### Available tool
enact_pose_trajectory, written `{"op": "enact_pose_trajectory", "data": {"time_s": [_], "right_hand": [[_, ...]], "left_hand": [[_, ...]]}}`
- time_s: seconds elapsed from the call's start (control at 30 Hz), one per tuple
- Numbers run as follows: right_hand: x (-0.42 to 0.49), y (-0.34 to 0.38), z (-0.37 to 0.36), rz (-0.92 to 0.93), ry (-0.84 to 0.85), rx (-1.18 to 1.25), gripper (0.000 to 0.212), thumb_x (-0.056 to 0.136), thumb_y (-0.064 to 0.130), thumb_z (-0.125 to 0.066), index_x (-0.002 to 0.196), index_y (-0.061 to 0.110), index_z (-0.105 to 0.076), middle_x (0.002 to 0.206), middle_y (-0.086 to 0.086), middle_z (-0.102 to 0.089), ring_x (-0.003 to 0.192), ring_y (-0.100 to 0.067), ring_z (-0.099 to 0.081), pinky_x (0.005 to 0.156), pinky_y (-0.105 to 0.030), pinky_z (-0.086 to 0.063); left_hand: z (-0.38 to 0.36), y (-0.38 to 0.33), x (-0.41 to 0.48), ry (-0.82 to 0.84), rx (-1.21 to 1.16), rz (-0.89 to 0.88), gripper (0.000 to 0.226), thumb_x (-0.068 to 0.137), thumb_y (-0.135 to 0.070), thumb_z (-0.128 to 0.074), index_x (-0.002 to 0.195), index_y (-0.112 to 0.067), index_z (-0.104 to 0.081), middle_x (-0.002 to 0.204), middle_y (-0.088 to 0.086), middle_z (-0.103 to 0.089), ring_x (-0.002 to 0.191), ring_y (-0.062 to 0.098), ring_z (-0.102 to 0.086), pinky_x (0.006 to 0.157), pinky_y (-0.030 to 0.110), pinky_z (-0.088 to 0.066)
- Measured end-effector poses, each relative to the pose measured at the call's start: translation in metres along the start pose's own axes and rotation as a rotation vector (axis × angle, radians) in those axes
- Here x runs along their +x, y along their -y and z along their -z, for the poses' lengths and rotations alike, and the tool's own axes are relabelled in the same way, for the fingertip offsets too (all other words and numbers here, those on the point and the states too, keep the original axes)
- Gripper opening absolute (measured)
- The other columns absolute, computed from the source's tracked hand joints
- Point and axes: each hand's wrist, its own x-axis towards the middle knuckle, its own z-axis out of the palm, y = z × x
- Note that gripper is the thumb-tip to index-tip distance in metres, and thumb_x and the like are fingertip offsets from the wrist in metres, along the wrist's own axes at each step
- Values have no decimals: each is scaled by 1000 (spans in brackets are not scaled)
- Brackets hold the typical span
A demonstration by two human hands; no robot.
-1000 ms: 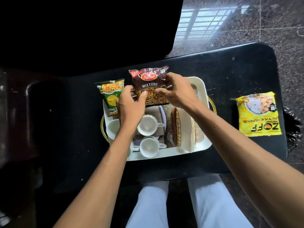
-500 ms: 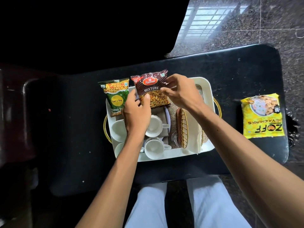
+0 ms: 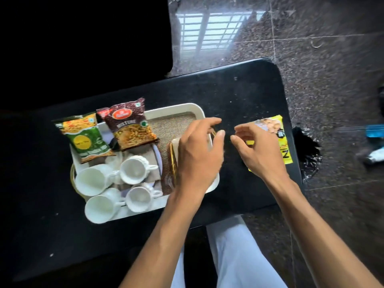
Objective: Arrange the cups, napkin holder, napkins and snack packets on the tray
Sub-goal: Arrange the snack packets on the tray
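A white tray (image 3: 176, 110) sits on the black table. At its back edge lean a brown Mixture packet (image 3: 129, 123) and a green packet (image 3: 85, 136). Several white cups (image 3: 134, 170) fill its left half. The woven napkin holder (image 3: 172, 163) stands in the tray's right part, mostly behind my left hand (image 3: 197, 156), which hovers there empty with fingers apart. My right hand (image 3: 257, 150) is off the tray, fingers apart, over the near edge of a yellow snack packet (image 3: 280, 140) lying on the table.
The black table (image 3: 239, 90) ends just beyond the yellow packet. A black fringed thing (image 3: 307, 152) lies on the stone floor there. Pale items (image 3: 374, 144) lie further right. My legs in white trousers (image 3: 234, 252) are below the table edge.
Both hands have let go of the brown Mixture packet, which now leans at the tray's back. They have moved right, the right hand reaching the yellow packet. The view has also shifted.
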Motion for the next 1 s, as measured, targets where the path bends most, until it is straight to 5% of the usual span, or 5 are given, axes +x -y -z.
{"op": "enact_pose_trajectory", "data": {"time_s": [0.27, 0.5, 0.7, 0.87, 1.0], "right_hand": [[3, -87, 43, -123, -111, -170, 49, 87, 23, -72, 132, 11, -57, 128, -12, -59, 121, -32, -51, 100, -32, -35], [11, -125, 48, -255, 62, -216, 69, 89, 39, -70, 146, 18, -38, 129, -15, -55, 122, -38, -43, 98, -46, -40], [19, -130, 47, -241, 71, -109, 63, 88, 33, -72, 141, 16, -44, 123, -11, -56, 121, -33, -44, 96, -39, -38], [25, -119, 54, -95, -25, 26, 39, 88, 16, -72, 125, 16, -60, 103, 0, -61, 101, -20, -61, 91, -34, -49], [29, -99, 63, 119, -15, 112, 35, 83, 7, -75, 116, 18, -67, 96, 3, -66, 87, -12, -66, 84, -34, -56]], "left_hand": [[-105, -1, 2, 312, 97, 167, 36, 97, -26, -62, 131, -19, -60, 126, 5, -65, 115, 22, -63, 98, 43, -54], [-140, 9, -2, 367, 185, 220, 41, 97, -29, -61, 136, -19, -56, 131, 6, -61, 119, 24, -62, 101, 45, -52], [-147, 11, -3, 332, 189, 239, 38, 95, -29, -63, 132, -21, -57, 124, 4, -62, 110, 22, -65, 95, 46, -56], [-137, 6, 5, 364, 288, 254, 35, 97, -32, -60, 129, -19, -55, 122, 6, -65, 105, 26, -67, 91, 47, -57], [-112, -9, 17, 154, 600, -46, 35, 92, -34, -67, 119, -14, -55, 116, 7, -60, 92, 21, -61, 65, 28, -44]]}}
